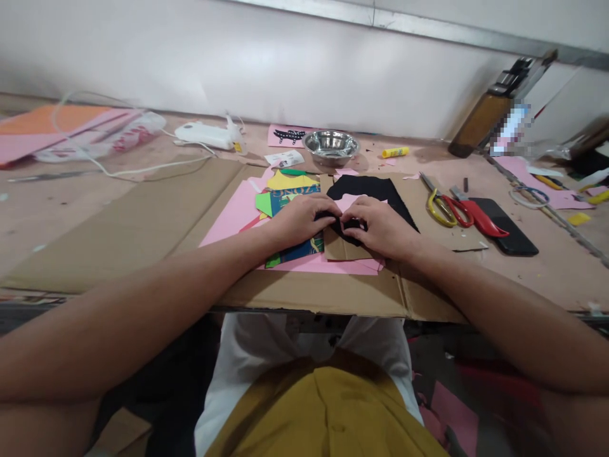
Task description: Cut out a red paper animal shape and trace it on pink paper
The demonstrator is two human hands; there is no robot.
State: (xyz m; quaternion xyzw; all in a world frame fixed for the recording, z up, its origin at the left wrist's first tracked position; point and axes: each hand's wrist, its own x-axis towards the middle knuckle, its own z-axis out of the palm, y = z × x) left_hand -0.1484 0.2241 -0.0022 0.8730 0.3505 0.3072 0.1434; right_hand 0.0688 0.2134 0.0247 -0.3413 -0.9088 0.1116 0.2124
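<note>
My left hand [307, 219] and my right hand [373, 223] meet over a stack of craft pieces, fingers curled in a pinch. Between their fingertips lies part of a black sheet [371, 187] with a jagged right edge; whether it is paper or cloth I cannot tell. A piece of pink paper [353, 200] shows just behind my right fingers. Under the hands is a brown cardboard piece [349, 249]. Beneath my left hand sits a blue printed card [292, 255] with green and yellow cut-outs, on pink sheets [228, 222].
Yellow-handled scissors [440, 209], a red-handled tool [483, 219] and a black phone [509, 228] lie right. Behind are a steel bowl [331, 146], glue stick [394, 152] and white glue gun [204, 134]. Cardboard [118, 222] covers the table's front.
</note>
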